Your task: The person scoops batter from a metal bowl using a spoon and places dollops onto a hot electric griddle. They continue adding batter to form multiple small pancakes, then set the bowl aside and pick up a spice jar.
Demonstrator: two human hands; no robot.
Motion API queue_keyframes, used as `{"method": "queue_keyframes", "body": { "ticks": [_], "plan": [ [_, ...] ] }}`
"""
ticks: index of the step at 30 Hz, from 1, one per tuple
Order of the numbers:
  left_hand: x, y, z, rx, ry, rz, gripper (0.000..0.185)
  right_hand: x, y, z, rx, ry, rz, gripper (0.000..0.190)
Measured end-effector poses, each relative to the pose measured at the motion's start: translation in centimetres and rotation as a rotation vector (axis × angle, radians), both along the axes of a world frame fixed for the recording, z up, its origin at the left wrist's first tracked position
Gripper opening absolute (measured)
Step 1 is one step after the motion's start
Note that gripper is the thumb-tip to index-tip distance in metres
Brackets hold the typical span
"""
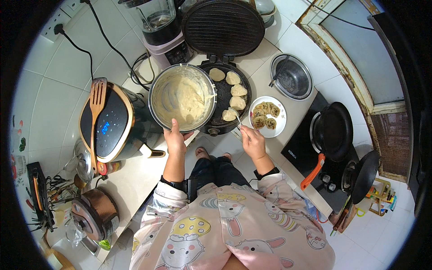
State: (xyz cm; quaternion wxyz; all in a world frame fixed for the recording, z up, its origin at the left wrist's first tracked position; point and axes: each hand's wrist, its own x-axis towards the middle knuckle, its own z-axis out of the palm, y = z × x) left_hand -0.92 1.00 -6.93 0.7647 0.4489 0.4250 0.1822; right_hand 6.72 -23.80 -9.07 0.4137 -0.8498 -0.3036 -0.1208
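My left hand [176, 139] grips the near rim of a metal mixing bowl [152, 101], which holds pale, thick batter [192, 101]. The bowl is tilted and covers the left part of an electric griddle [221, 89]. Several pale rounds of batter lie along the griddle plate, and its ridged lid [222, 28] stands raised behind. In my right hand [253, 141] is a spoon [239, 120], its bowl at the nearest batter round [229, 115]. Just right of the griddle, a white plate [278, 126] carries several browned, filled cakes [260, 122].
An air fryer [141, 111] with a wooden slotted spatula [98, 101] on top stands left. Behind is a blender [165, 47]. Rightward are a metal basin [295, 81] with a dark utensil and a gas hob [297, 141] bearing a frying pan [337, 131] whose orange handle [312, 172] juts toward me.
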Motion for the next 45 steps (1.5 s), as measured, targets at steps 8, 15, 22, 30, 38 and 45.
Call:
{"method": "queue_keyframes", "body": {
  "ticks": [8,15,22,30,38,45],
  "plan": [
    [0.0,-0.1,0.2,-0.001,-0.015,0.005,0.049,-0.1,0.2,-0.2,-0.040,-0.046,0.024,0.014],
    [0.1,0.0,-0.3,0.004,-0.009,0.001,0.048,-0.9,0.7,0.0,-0.119,-0.054,0.065,0.015],
    [-0.1,-0.2,-0.3,0.009,-0.024,-0.009,0.051,-1.1,1.2,-0.1,0.008,-0.037,0.058,0.014],
    [-0.1,-0.1,-0.4,0.001,-0.007,0.001,0.052,-0.1,0.8,-0.4,0.007,0.011,-0.086,0.013],
    [-0.1,0.1,-0.6,-0.008,-0.011,-0.019,0.050,-0.6,0.8,-0.2,-0.039,-0.022,-0.065,0.012],
    [0.0,-0.3,0.0,0.002,-0.010,0.007,0.049,-1.4,1.5,-0.1,-0.033,-0.006,0.042,0.014]
  ]
}}
